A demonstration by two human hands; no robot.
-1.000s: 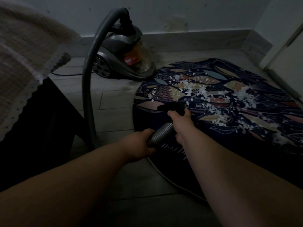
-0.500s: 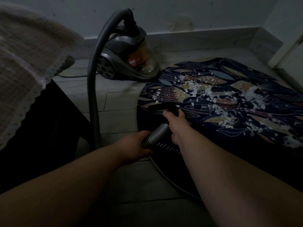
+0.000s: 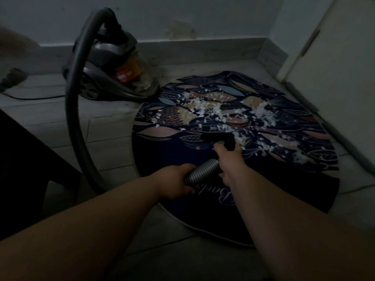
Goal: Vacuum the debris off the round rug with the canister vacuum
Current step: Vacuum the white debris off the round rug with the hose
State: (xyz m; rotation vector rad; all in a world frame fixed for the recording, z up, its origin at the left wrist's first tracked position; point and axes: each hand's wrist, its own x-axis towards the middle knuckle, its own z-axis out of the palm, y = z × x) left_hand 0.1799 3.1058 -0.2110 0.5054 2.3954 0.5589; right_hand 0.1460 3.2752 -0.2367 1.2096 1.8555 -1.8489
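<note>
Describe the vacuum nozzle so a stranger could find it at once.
Start at the round rug with the leaf and fish pattern. Near its middle, just ahead of the right hand that grips it, lies the nozzle. It is the only plain black block there, at the edge of the white debris.

I see the vacuum (image 3: pixel 113 72) behind the rug (image 3: pixel 158 159), at its left edge by the wall (image 3: pixel 203 15), its hose (image 3: pixel 72 118) looping down left of the rug. Debris (image 3: pixel 221 114) lies across the rug's middle, the nozzle (image 3: pixel 219 137) at its near side

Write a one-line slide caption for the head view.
Left hand and right hand grip the hose, nozzle at the near edge of the debris on the rug, canister beside it.
</note>
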